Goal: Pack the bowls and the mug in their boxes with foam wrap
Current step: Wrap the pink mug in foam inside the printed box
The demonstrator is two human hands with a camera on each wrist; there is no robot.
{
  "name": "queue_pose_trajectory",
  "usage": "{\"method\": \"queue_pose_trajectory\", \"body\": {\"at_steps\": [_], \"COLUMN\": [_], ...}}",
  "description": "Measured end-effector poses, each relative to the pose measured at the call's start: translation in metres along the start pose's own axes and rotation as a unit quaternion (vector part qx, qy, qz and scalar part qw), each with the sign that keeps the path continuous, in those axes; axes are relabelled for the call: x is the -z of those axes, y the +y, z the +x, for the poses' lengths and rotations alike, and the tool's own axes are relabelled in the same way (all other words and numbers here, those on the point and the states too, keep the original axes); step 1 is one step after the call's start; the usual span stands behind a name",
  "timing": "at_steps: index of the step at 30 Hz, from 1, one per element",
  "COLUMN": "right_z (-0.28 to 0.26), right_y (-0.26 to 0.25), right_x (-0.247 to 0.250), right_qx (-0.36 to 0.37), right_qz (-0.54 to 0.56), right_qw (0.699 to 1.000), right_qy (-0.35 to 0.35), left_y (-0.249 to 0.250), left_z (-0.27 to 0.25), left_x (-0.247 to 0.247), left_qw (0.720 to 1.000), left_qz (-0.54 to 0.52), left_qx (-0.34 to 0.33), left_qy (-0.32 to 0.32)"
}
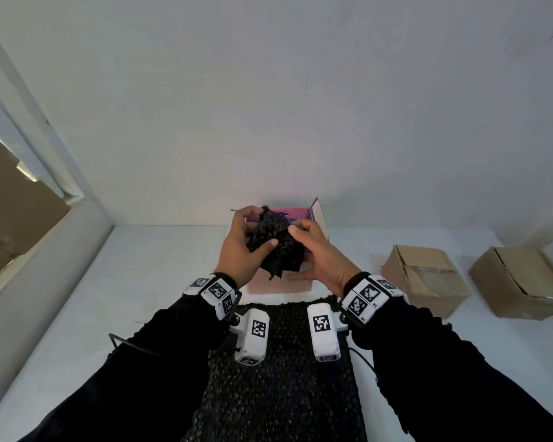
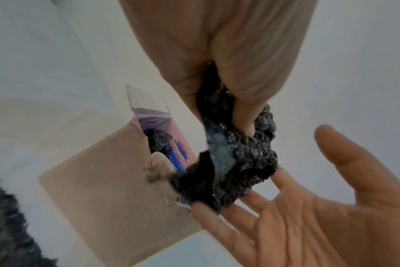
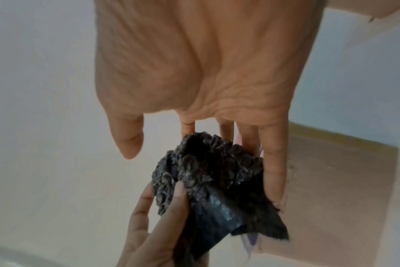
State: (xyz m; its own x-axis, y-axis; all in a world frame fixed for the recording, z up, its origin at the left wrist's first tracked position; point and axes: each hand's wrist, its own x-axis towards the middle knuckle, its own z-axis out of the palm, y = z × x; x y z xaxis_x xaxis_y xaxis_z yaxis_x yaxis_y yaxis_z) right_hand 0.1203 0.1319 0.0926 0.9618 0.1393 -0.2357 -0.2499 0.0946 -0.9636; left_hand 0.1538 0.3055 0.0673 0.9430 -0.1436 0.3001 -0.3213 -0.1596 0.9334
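Observation:
A bundle wrapped in black foam wrap (image 1: 276, 244) hangs just above the open pink and purple box (image 1: 281, 287) at the middle of the table. My left hand (image 1: 251, 237) grips the bundle (image 2: 240, 162) from the left, thumb and fingers curled into the foam. My right hand (image 1: 304, 253) lies against the bundle's right side. Its fingers (image 3: 272, 162) are straight along the bundle (image 3: 206, 171) and its palm (image 2: 308, 216) is flat. What the foam holds is hidden. More black foam shows inside the box (image 2: 103, 189).
A sheet of black foam wrap (image 1: 278, 378) lies on the white table (image 1: 141, 266) in front of me. Two brown cardboard boxes (image 1: 425, 275) (image 1: 524, 279) sit to the right. A wall runs close behind the pink box, and a window ledge (image 1: 45, 250) lines the left.

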Motion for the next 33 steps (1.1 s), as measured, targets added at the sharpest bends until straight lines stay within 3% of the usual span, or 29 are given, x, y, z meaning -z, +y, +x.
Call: {"method": "queue_pose_trajectory", "body": {"at_steps": [2,5,10,15,17,21,24,27,31,33], "right_z": [0.012,0.037,0.069,0.101,0.11,0.127,0.136,0.145,0.155,0.159], "right_y": [-0.002,-0.004,-0.024,-0.032,-0.029,-0.011,0.001,0.012,0.022,0.026], "right_x": [-0.002,0.003,0.016,0.024,0.023,0.017,0.015,0.017,0.022,0.026], "right_qx": [0.026,0.109,0.213,0.194,0.189,0.232,0.216,0.17,0.098,0.062], "right_qz": [0.019,-0.083,-0.254,-0.341,-0.408,-0.634,-0.704,-0.725,-0.682,-0.677], "right_qw": [0.999,0.985,0.918,0.864,0.845,0.715,0.664,0.66,0.72,0.729], "right_qy": [0.027,0.109,0.218,0.317,0.288,0.184,0.13,0.101,0.086,0.079], "left_y": [0.002,0.004,0.0,-0.018,-0.026,-0.04,-0.05,-0.058,-0.067,-0.073], "left_z": [0.009,0.027,0.068,0.1,0.106,0.112,0.113,0.112,0.11,0.109], "left_x": [-0.002,-0.003,0.008,0.017,0.014,0.006,0.0,-0.003,-0.009,-0.011], "left_qw": [1.0,0.998,0.997,0.974,0.961,0.935,0.905,0.875,0.85,0.817], "left_qz": [0.003,-0.033,0.066,0.211,0.252,0.299,0.345,0.391,0.433,0.487], "left_qx": [-0.006,0.028,0.042,0.036,0.03,0.045,0.057,0.064,0.037,0.007], "left_qy": [-0.029,-0.041,-0.027,-0.08,-0.115,-0.186,-0.243,-0.277,-0.298,-0.308]}}
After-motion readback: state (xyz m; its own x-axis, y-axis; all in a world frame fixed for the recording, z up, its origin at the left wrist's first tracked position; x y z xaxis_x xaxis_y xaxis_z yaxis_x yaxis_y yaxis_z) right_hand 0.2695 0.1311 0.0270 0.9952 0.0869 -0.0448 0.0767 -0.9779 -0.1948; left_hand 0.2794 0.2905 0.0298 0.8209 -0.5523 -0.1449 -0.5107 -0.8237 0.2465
